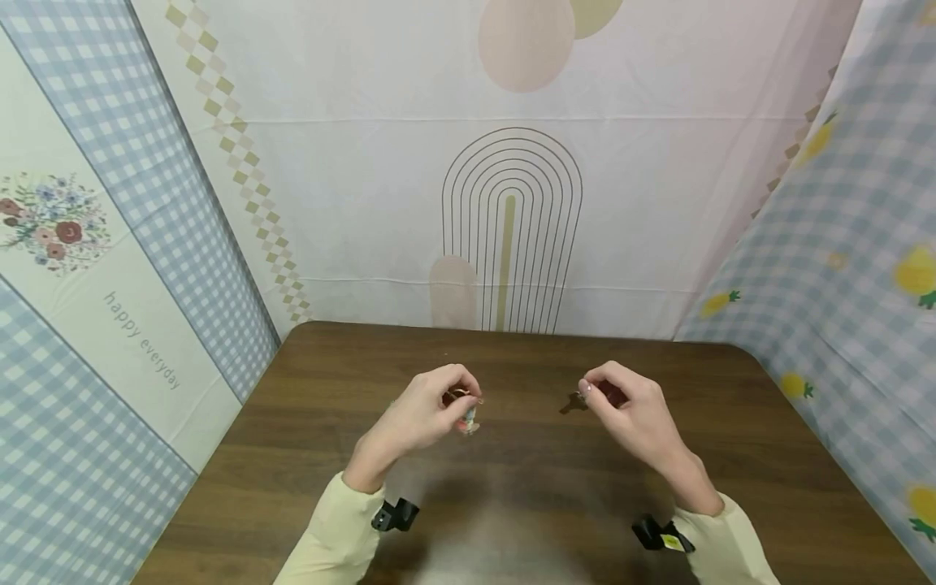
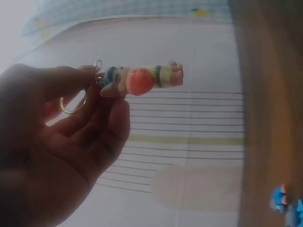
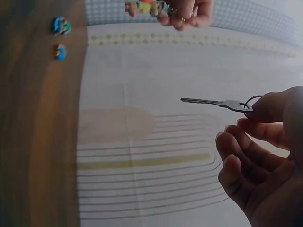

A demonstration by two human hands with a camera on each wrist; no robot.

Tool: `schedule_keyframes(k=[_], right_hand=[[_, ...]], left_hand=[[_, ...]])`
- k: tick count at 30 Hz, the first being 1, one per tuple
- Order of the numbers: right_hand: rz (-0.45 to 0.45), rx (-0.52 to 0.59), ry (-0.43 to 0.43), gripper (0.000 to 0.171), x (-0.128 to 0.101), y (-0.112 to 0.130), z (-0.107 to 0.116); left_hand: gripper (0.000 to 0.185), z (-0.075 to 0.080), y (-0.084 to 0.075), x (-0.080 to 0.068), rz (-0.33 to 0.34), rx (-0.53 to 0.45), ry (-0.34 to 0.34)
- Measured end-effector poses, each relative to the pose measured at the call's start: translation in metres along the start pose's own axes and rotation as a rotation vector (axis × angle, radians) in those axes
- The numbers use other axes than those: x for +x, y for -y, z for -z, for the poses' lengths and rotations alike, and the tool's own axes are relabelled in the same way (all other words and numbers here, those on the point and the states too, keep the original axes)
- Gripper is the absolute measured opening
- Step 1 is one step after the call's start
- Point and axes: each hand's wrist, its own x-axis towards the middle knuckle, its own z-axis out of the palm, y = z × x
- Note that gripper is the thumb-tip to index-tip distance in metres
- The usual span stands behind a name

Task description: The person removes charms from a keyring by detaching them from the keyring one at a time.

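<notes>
Both hands hover above a brown wooden table [image 1: 292, 455]. My left hand [image 1: 431, 406] pinches a small gold key ring [image 2: 72, 105] from which a little figurine charm [image 2: 142, 79] with a red ball hangs; the charm [image 1: 470, 422] dangles below the fingers. My right hand [image 1: 621, 402] pinches the bow of a silver key [image 3: 215, 102] by its ring, the blade pointing toward the left hand. In the head view the key [image 1: 573, 403] shows as a dark sliver left of the fingertips. The hands are about a hand's width apart.
Patterned cloth walls enclose the table: a white one with an arch motif [image 1: 512, 227] behind, checked ones at left [image 1: 110, 244] and right [image 1: 863, 244]. Small blue items [image 3: 59, 33] appear near the table edge in the wrist views. Black wrist mounts [image 1: 395, 515] sit on both sleeves.
</notes>
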Motion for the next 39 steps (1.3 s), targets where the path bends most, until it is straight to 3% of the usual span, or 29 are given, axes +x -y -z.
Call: schedule_keyframes(k=[11, 22, 30, 39], right_hand=[[-0.256, 0.01, 0.177, 0.006, -0.024, -0.056, 0.015], [-0.369, 0.053, 0.283, 0.01, -0.046, -0.097, 0.027], [-0.41, 0.104, 0.372, 0.017, -0.057, -0.132, 0.03], [-0.47, 0.231, 0.489, 0.026, -0.068, -0.162, 0.032]], left_hand=[[0.006, -0.004, 0.033, 0.003, 0.135, -0.07, 0.126], [0.004, -0.011, 0.067, 0.015, 0.18, 0.075, 0.169], [0.005, -0.017, 0.087, 0.025, 0.26, 0.082, 0.231], [0.005, -0.025, 0.11, 0.034, 0.369, 0.069, 0.246]])
